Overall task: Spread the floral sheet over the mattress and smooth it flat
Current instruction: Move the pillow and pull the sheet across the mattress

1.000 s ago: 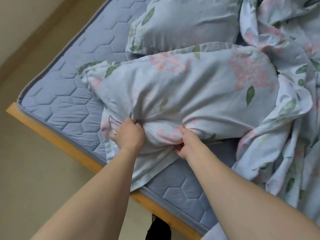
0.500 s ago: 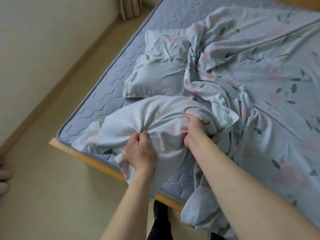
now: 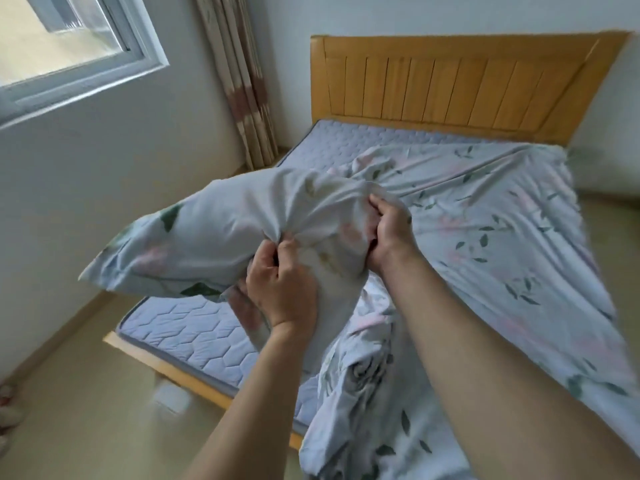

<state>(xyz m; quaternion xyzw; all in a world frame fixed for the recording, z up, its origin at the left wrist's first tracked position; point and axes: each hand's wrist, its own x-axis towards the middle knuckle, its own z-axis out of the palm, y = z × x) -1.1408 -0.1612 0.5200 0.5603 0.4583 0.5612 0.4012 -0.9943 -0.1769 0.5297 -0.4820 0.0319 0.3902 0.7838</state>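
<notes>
Quilted mattress (image 3: 194, 327) — hands (image 3: 332, 261) bunch pillow (image 3: 221, 230).

A wooden bed frame (image 3: 173, 367) with a slatted headboard (image 3: 460, 88) carries a quilted blue-grey mattress (image 3: 194, 334). The floral sheet (image 3: 502, 244) lies directly on the mattress, covering its right side from near the headboard to the foot edge, where it bunches in heavy folds and spills over. It is wrinkled, not flat. The mattress's left side shows bare at the near left corner and in a strip along the headboard edge. The frame stands on a pale floor (image 3: 86, 410).
</notes>
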